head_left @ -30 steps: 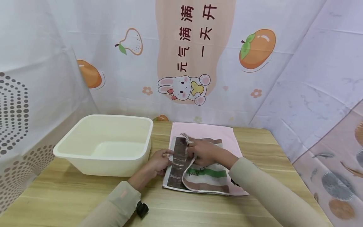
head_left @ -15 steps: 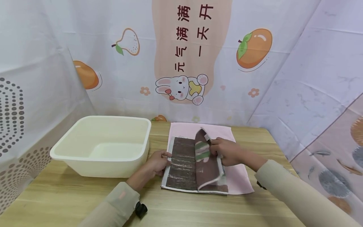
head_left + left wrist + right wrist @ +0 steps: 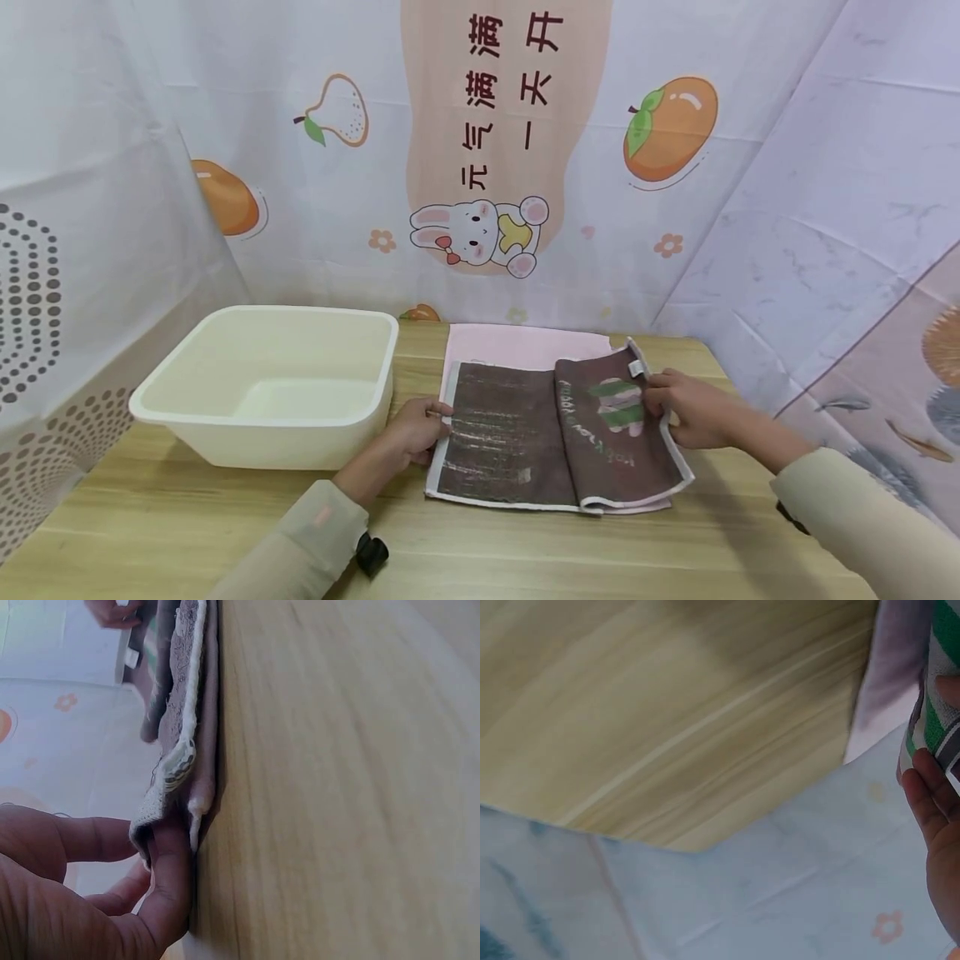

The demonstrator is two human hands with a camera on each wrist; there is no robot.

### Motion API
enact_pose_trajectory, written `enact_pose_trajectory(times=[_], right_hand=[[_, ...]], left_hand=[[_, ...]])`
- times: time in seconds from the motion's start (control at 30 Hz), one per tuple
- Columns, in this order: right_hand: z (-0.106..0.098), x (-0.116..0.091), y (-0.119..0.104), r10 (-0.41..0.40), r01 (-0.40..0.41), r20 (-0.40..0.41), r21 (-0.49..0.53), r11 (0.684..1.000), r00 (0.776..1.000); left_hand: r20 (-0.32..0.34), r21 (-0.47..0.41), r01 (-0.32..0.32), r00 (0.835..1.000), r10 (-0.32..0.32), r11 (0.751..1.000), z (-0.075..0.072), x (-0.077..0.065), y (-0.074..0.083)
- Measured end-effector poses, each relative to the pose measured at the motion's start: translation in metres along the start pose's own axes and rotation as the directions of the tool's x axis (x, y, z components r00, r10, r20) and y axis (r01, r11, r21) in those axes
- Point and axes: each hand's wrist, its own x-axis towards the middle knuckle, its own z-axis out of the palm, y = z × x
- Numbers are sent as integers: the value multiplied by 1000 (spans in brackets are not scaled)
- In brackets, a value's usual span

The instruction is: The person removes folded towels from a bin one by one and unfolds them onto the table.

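Note:
A brown towel (image 3: 498, 433) with white edging lies partly unfolded over a pink towel (image 3: 517, 340). My left hand (image 3: 414, 429) pinches its left edge; in the left wrist view a finger goes under the white hem (image 3: 154, 814), just above the table. With my right hand (image 3: 693, 410) I grip the right edge of the towel's raised flap, near a small white tag (image 3: 637, 368). Pink and green patches and lettering show on that flap. Its underside, seen from the right wrist, has green and white stripes (image 3: 934, 724).
A cream plastic basin (image 3: 300, 442) stands on the wooden table (image 3: 225, 517), left of the towels. Printed cloth curtains (image 3: 300, 225) hang behind the table and at both sides.
My right hand has swung the towel's upper layer over to the right, turning its striped face down and laying the brown side bare. My left hand stays at the left edge.

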Motion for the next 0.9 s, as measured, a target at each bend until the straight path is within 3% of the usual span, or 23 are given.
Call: enact_pose_trajectory(times=[0.23,0.9], right_hand=[[-1,-38,16,24,-25,-42,-27,999,999],[10,-105,44,95,-98,-108,-21,995,990]], left_hand=[[-4,4,9,1000,-9,1000,-1,0,0],[-11,36,-1,1000,1,999,0,-3,1]])
